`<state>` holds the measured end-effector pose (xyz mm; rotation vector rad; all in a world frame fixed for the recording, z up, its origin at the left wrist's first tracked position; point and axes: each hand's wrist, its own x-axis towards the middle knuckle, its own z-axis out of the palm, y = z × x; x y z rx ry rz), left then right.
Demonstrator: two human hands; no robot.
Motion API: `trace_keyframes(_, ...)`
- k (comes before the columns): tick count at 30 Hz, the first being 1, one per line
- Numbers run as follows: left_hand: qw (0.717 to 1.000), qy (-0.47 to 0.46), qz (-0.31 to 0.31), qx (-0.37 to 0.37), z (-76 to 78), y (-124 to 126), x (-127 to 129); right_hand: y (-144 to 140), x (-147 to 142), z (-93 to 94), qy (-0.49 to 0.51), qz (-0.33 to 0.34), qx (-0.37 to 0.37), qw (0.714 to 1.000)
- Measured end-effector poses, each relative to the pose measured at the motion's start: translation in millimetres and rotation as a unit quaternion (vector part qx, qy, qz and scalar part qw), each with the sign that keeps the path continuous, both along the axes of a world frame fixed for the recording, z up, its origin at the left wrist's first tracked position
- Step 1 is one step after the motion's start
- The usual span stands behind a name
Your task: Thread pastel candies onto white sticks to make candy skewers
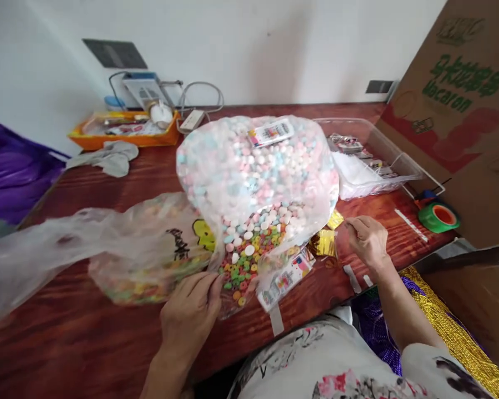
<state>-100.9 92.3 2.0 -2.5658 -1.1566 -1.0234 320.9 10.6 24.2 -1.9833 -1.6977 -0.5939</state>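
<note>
My left hand [193,305] is closed at the left edge of a clear plastic bag [227,313]. Small green, yellow and red rings [241,271] and pastel round pieces [266,219] lie at the mouth of a large clear bag [253,160]. My right hand [368,241] is raised at the right with its fingers pinched; what they hold, if anything, is too small to make out. Close to it lie gold twist ties [326,244]. A printed card packet [283,282] rests near the table's front edge, and another packet [271,133] tops the large bag.
Left of my left hand lies a plastic bag with a yellow smiley [203,235]. An orange tray [125,138] and a grey cloth [108,159] are at back left. On the right are a clear bin [399,160], green tape [438,218] and a cardboard box [453,122].
</note>
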Motion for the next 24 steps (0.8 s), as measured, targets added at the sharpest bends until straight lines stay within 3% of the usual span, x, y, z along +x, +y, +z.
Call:
trace_keyframes(3, 1.0, 0.013, -0.012, 0.017, -5.1, 6, -6, 34, 44, 39.6, -0.003, -0.085, -0.021, 0.996)
trace_keyframes(6, 0.998, 0.036, -0.036, 0.023, -9.0, 6, -4, 90, 87, 82.1, 0.032, -0.175, -0.155, 0.972)
trace_keyframes(7, 0.998, 0.042, -0.041, 0.023, -9.6, 5, -1, 110, 97, 92.0, 0.049, -0.191, -0.214, 0.957)
trace_keyframes(9, 0.998, 0.044, -0.046, 0.017, -9.5, 1, 6, 148, 104, 101.2, 0.061, -0.19, -0.256, 0.946)
trace_keyframes(13, 0.999, 0.039, -0.026, -0.021, -5.5, -10, 18, 190, 94, 89.8, 0.067, -0.177, -0.299, 0.935)
trace_keyframes(20, 0.995, 0.029, -0.018, -0.09, -6.4, -10, 32, 211, 119, 70.8, 0.109, -0.171, -0.379, 0.903)
trace_keyframes(24, 0.994, 0.027, -0.009, -0.108, -10.1, 5, 48, 218, 129, 58.2, 0.122, -0.16, -0.316, 0.927)
